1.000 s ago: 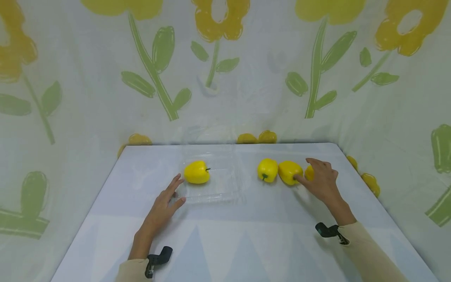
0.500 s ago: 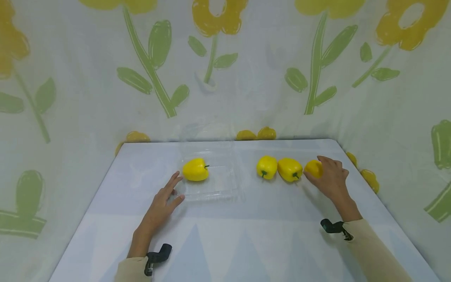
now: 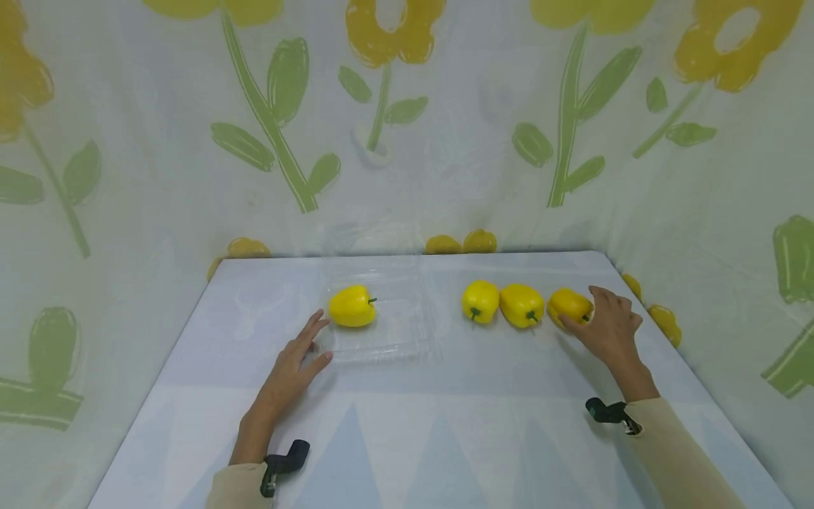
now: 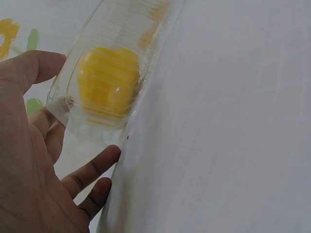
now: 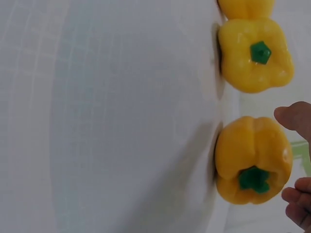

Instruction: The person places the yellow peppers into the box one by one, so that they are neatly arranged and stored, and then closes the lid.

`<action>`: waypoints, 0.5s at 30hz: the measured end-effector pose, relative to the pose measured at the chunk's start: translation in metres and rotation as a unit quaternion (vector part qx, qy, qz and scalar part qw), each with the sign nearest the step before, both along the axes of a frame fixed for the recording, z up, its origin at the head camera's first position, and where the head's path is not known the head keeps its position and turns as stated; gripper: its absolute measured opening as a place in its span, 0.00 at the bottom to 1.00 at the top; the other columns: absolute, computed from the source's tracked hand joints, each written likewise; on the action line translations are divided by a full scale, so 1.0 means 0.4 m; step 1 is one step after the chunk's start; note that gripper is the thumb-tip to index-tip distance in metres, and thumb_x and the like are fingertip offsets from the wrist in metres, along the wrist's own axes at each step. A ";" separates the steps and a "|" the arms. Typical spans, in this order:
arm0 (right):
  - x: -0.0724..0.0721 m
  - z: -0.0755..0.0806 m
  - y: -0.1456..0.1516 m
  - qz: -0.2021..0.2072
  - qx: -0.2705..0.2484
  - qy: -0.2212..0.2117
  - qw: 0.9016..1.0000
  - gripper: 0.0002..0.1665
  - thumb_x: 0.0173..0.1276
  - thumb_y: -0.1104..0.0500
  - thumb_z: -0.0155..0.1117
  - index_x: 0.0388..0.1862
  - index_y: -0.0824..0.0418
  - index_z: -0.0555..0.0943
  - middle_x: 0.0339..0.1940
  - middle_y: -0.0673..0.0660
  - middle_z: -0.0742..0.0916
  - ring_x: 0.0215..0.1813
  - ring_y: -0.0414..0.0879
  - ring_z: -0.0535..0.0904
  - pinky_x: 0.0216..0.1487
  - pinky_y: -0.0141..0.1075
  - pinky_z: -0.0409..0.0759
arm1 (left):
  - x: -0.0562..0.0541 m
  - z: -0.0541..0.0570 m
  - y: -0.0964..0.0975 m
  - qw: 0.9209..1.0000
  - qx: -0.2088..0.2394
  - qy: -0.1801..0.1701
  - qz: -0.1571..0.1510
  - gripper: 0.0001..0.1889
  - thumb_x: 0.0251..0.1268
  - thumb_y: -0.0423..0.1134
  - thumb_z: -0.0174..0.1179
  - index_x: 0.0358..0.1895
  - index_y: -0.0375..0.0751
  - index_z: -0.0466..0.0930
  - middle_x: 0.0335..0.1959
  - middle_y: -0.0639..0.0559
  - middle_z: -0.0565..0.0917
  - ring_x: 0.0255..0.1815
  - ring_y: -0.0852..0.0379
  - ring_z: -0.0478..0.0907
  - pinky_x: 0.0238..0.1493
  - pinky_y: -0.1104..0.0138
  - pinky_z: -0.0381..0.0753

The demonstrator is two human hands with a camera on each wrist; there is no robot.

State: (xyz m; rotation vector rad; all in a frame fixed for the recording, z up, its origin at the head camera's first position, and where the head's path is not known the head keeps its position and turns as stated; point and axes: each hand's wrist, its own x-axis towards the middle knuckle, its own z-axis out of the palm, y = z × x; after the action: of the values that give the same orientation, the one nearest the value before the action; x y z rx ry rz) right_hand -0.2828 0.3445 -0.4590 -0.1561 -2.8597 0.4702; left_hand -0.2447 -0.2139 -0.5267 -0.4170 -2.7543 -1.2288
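A clear plastic clamshell box lies with its lid raised, and one yellow bell pepper sits in its left part. My left hand is at the box's left side, fingers spread, thumb and index fingertip against the wall near the front corner. To the right, my right hand reaches over the rightmost yellow bell pepper, thumb in front and fingers behind. In the right wrist view, the thumb and fingertips stand beside that bell pepper, with no firm grip visible.
Two more yellow bell peppers, a left one and a middle one, lie side by side between box and right hand. The white table backs onto a flower-printed cloth.
My right hand has moved right, from beside the middle bell pepper to the rightmost one, which has turned so its stem shows. The left hand stays at the box.
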 end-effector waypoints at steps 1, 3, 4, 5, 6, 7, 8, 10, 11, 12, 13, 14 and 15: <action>0.000 -0.002 0.002 -0.004 -0.001 -0.003 1.000 0.53 0.63 0.43 0.71 0.72 0.75 0.60 0.69 0.77 0.65 0.66 0.74 0.54 0.55 0.67 0.53 | 0.001 0.000 0.000 1.000 -0.001 -0.001 0.000 0.33 0.75 0.50 0.55 0.79 0.56 0.57 0.82 0.61 0.49 0.54 0.51 0.69 0.56 0.43 0.66; -0.001 -0.008 0.009 -0.009 -0.001 -0.011 1.000 0.54 0.63 0.41 0.70 0.72 0.76 0.60 0.69 0.77 0.65 0.66 0.75 0.54 0.55 0.68 0.53 | 0.001 -0.001 0.000 1.000 -0.001 -0.002 0.000 0.32 0.75 0.49 0.56 0.79 0.56 0.57 0.82 0.61 0.49 0.55 0.50 0.70 0.57 0.43 0.65; -0.001 -0.011 0.012 -0.009 -0.001 -0.013 1.000 0.54 0.64 0.41 0.70 0.72 0.76 0.60 0.69 0.78 0.65 0.67 0.75 0.54 0.55 0.68 0.52 | 0.002 -0.001 -0.001 1.000 0.001 -0.003 0.000 0.32 0.75 0.49 0.56 0.79 0.56 0.57 0.82 0.60 0.49 0.55 0.50 0.70 0.57 0.42 0.65; -0.002 -0.014 0.017 -0.010 0.000 -0.015 1.000 0.54 0.64 0.40 0.69 0.72 0.76 0.60 0.69 0.78 0.65 0.67 0.75 0.53 0.55 0.68 0.52 | 0.003 -0.003 -0.001 1.000 0.003 -0.004 0.000 0.32 0.75 0.49 0.56 0.79 0.57 0.57 0.82 0.61 0.49 0.55 0.51 0.70 0.57 0.43 0.65; -0.002 -0.017 0.020 -0.010 0.000 -0.017 1.000 0.54 0.64 0.40 0.69 0.72 0.76 0.60 0.69 0.78 0.65 0.67 0.75 0.53 0.55 0.68 0.52 | 0.003 -0.004 -0.001 1.000 0.006 -0.004 0.000 0.32 0.75 0.49 0.56 0.79 0.57 0.57 0.82 0.61 0.49 0.55 0.50 0.70 0.57 0.43 0.65; -0.003 -0.019 0.023 -0.010 -0.001 -0.018 1.000 0.54 0.64 0.40 0.69 0.72 0.76 0.60 0.69 0.78 0.65 0.67 0.75 0.53 0.55 0.68 0.52 | 0.003 -0.006 -0.001 1.000 0.006 -0.004 0.000 0.33 0.75 0.49 0.56 0.79 0.57 0.57 0.82 0.61 0.49 0.55 0.51 0.70 0.57 0.43 0.65; -0.004 -0.021 0.027 -0.010 -0.001 -0.018 1.000 0.54 0.64 0.39 0.69 0.72 0.76 0.59 0.69 0.78 0.65 0.67 0.75 0.53 0.55 0.68 0.52 | 0.003 -0.008 -0.001 1.000 0.008 -0.004 0.000 0.33 0.75 0.49 0.56 0.79 0.58 0.57 0.82 0.61 0.49 0.55 0.51 0.70 0.57 0.43 0.65; -0.005 -0.021 0.031 -0.011 -0.003 -0.018 1.000 0.55 0.64 0.39 0.68 0.72 0.76 0.60 0.69 0.78 0.65 0.67 0.75 0.53 0.55 0.68 0.51 | 0.004 -0.009 0.000 1.000 0.010 -0.006 0.000 0.33 0.75 0.49 0.56 0.79 0.58 0.57 0.82 0.61 0.49 0.55 0.51 0.70 0.58 0.43 0.65; -0.005 -0.021 0.033 -0.012 -0.002 -0.018 1.000 0.55 0.64 0.38 0.68 0.72 0.76 0.60 0.69 0.78 0.65 0.67 0.75 0.53 0.55 0.68 0.51 | 0.004 -0.009 0.001 1.000 0.009 -0.005 0.001 0.33 0.75 0.49 0.56 0.79 0.58 0.57 0.82 0.61 0.49 0.55 0.51 0.70 0.58 0.43 0.65; -0.006 -0.020 0.034 -0.013 -0.004 -0.018 1.000 0.55 0.64 0.38 0.68 0.72 0.76 0.60 0.69 0.78 0.65 0.67 0.75 0.53 0.55 0.68 0.51 | 0.003 -0.008 0.001 1.000 0.008 -0.005 0.001 0.33 0.75 0.49 0.56 0.79 0.58 0.56 0.82 0.61 0.49 0.55 0.50 0.70 0.58 0.43 0.65; -0.006 -0.019 0.036 -0.014 -0.004 -0.019 1.000 0.55 0.64 0.38 0.68 0.72 0.76 0.59 0.69 0.78 0.65 0.67 0.75 0.53 0.55 0.68 0.51 | 0.003 -0.007 0.001 1.000 0.008 -0.005 0.001 0.33 0.75 0.49 0.56 0.79 0.57 0.56 0.82 0.62 0.49 0.55 0.50 0.70 0.58 0.43 0.65; -0.007 -0.019 0.038 -0.014 -0.004 -0.020 1.000 0.55 0.65 0.37 0.68 0.72 0.76 0.59 0.69 0.78 0.65 0.67 0.76 0.53 0.55 0.68 0.51 | 0.002 -0.006 0.001 1.000 0.009 -0.004 0.001 0.33 0.75 0.48 0.56 0.79 0.57 0.56 0.82 0.62 0.49 0.55 0.50 0.69 0.58 0.43 0.65; -0.008 -0.019 0.040 -0.015 -0.003 -0.021 1.000 0.55 0.65 0.37 0.68 0.72 0.76 0.59 0.69 0.78 0.65 0.67 0.76 0.53 0.55 0.68 0.51 | 0.001 -0.006 0.001 1.000 0.009 -0.003 0.000 0.33 0.75 0.48 0.56 0.79 0.57 0.56 0.82 0.62 0.49 0.55 0.50 0.70 0.58 0.43 0.66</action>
State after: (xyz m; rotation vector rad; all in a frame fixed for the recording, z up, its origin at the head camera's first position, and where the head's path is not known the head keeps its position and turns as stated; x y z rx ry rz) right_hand -0.2858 0.3606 -0.4668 -0.2118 -2.8922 0.4758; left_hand -0.2442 -0.2133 -0.5289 -0.4128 -2.7460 -1.2571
